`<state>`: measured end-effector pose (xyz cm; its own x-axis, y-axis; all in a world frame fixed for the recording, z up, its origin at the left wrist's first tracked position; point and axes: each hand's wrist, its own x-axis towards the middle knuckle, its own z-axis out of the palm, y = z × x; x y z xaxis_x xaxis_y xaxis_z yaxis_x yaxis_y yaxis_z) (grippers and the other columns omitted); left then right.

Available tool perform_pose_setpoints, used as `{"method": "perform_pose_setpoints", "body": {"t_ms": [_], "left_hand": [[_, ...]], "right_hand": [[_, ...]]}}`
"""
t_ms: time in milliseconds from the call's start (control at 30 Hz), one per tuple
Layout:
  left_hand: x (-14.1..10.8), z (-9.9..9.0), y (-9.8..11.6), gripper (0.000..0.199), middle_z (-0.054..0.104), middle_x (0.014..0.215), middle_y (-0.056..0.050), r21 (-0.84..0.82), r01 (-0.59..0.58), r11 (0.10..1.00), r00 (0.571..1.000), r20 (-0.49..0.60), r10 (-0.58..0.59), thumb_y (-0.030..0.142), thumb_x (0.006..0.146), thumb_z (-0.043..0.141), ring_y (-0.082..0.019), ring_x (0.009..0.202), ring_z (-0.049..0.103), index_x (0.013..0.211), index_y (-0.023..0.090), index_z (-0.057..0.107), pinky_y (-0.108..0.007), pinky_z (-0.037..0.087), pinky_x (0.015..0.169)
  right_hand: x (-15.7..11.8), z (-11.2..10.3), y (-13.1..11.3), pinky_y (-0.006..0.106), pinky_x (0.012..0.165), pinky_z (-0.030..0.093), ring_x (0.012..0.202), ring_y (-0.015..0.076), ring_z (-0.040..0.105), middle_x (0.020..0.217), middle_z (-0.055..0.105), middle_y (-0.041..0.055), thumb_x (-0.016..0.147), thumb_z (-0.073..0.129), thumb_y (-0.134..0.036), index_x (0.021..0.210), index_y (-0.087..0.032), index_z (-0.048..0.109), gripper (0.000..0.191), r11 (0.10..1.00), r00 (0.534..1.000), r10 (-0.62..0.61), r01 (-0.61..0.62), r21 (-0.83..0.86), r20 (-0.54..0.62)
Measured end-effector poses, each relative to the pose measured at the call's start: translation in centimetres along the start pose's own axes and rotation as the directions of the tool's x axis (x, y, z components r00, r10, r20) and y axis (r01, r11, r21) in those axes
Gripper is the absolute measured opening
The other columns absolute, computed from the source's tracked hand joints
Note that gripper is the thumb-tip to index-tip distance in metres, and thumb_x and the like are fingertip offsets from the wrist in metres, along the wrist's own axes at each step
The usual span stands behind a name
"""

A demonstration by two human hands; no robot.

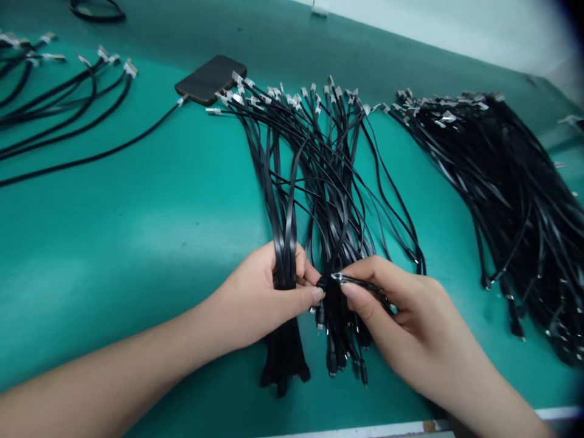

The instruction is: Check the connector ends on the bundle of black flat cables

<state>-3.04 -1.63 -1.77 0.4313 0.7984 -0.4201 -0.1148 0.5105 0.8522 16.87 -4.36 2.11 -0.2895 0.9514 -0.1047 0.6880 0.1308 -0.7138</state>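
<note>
Bundle (283, 225): near centre of the scene, in the left hand (253, 304). Black cables, flat and ribbon-like with a soft sheen, running side by side; thick dark ends hang below the palm toward the near edge, packed together. Left fingers curl around the bundle; thumb and a fingertip come together at a small black plug (322, 285) just right of it.

Right hand (415, 328): thumb and forefinger clamped on a slim piece (360, 281), dark and narrow, bright at the tip, which meets the black plug or lies just beside it. Too blurred to tell whether tool or cable end. Remaining fingers folded in.

Middle pile (337, 201): beyond and between the hands. Loose black cables crossing at many angles, some bowed. Silver, boxy metal plugs with pale collars fan out at the far end; small dark-sleeved tips at the near end.

Right pile (511, 164): thicker, glossy, strands mostly aligned, same pale plugs on the far side.

Left cables (59, 112): round-looking, gently curved, plugs pointing far.

Phone (212, 79): thin dark slab, rounded corners, far of centre; a pale plug (182, 100) meets its near left corner. Coil (98, 11), black, far left. Table (137, 243): smooth green, faintly reflective. Markings on plugs too small to read.
</note>
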Motion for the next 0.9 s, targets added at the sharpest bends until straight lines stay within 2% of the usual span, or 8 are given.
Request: {"method": "perform_pose_setpoints", "body": {"t_ms": [133,200,267,367,500,600,733,900], "left_hand": [[-0.3,-0.2,0.4,0.02,0.065,0.087,0.001,-0.027,-0.025,0.999,0.996,0.081,0.027,0.018,0.078,0.072,-0.014,0.077,0.061,0.084,0.02,0.053,-0.031,0.05,0.075],[-0.4,-0.3,0.5,0.017,0.062,0.087,0.0,-0.049,-0.036,0.998,0.995,0.091,0.041,0.018,0.077,0.069,-0.016,0.08,0.061,0.089,0.019,0.057,-0.033,0.049,0.079],[-0.4,-0.4,0.4,0.021,0.057,0.082,0.002,-0.028,-0.033,0.999,0.997,0.064,0.035,0.016,0.074,0.068,-0.015,0.076,0.059,0.094,0.019,0.062,-0.032,0.047,0.074],[-0.3,-0.5,0.2,0.032,0.053,0.077,0.004,0.016,-0.057,0.998,0.998,0.032,0.057,0.016,0.071,0.071,-0.014,0.071,0.054,0.103,0.02,0.067,-0.029,0.044,0.067],[-0.1,-0.4,0.0,0.032,0.06,0.078,0.004,-0.006,-0.094,0.996,0.995,0.01,0.094,0.022,0.076,0.076,-0.013,0.068,0.058,0.106,0.02,0.066,-0.029,0.047,0.069],[0.0,-0.2,0.0,0.029,0.06,0.075,0.005,-0.101,-0.101,0.99,0.994,0.021,0.104,0.024,0.079,0.076,-0.011,0.064,0.06,0.103,0.017,0.063,-0.027,0.05,0.067],[0.2,-0.2,0.0,0.025,0.063,0.071,0.004,-0.138,-0.072,0.988,0.996,0.05,0.08,0.027,0.081,0.076,-0.01,0.061,0.061,0.096,0.015,0.061,-0.026,0.051,0.065],[0.5,-0.4,-0.3,0.022,0.069,0.079,0.0,-0.133,-0.012,0.991,0.992,0.119,0.028,0.025,0.078,0.079,-0.013,0.073,0.067,0.09,0.016,0.063,-0.031,0.055,0.075]], "right_hand": [[-0.4,-0.1,0.2,0.026,0.05,0.046,0.06,0.0137,0.059,0.076,0.066,-0.0001,0.101,0.057,-0.029,0.1,-0.026,0.063,0.006,0.996,0.931,0.03,0.003,0.092,-0.364],[-0.6,-0.2,0.2,0.028,0.058,0.051,0.068,0.0152,0.062,0.082,0.067,0.0016,0.101,0.056,-0.026,0.104,-0.028,0.064,0.008,0.989,0.898,0.004,0.063,0.137,-0.441],[-0.8,-0.4,0.1,0.029,0.062,0.053,0.073,0.0169,0.064,0.087,0.067,0.0033,0.102,0.054,-0.023,0.108,-0.028,0.064,0.012,0.975,0.911,-0.06,0.141,0.172,-0.408],[-0.9,-0.6,-0.2,0.032,0.068,0.056,0.079,0.0176,0.065,0.099,0.067,0.005,0.102,0.051,-0.02,0.108,-0.029,0.062,0.016,0.95,0.957,-0.178,0.228,0.213,-0.228],[-0.7,-0.5,-0.7,0.029,0.066,0.057,0.089,0.0191,0.068,0.111,0.067,0.0053,0.1,0.054,-0.022,0.105,-0.029,0.063,0.012,0.983,0.981,-0.136,0.117,0.14,0.136],[-0.6,-0.1,-1.1,0.028,0.058,0.054,0.084,0.0196,0.068,0.099,0.069,0.0048,0.101,0.053,-0.026,0.097,-0.026,0.064,0.011,0.991,0.963,-0.098,0.072,0.11,0.252],[-0.2,0.5,-1.0,0.026,0.058,0.054,0.068,0.0141,0.065,0.086,0.067,0.0011,0.101,0.053,-0.023,0.096,-0.025,0.065,0.013,0.964,0.99,-0.096,0.067,0.258,0.102],[0.5,1.3,-0.1,0.027,0.063,0.058,0.072,0.0133,0.068,0.097,0.068,0.0036,0.099,0.056,-0.022,0.1,-0.024,0.067,0.01,0.923,0.978,-0.074,0.141,0.359,-0.193]]}}
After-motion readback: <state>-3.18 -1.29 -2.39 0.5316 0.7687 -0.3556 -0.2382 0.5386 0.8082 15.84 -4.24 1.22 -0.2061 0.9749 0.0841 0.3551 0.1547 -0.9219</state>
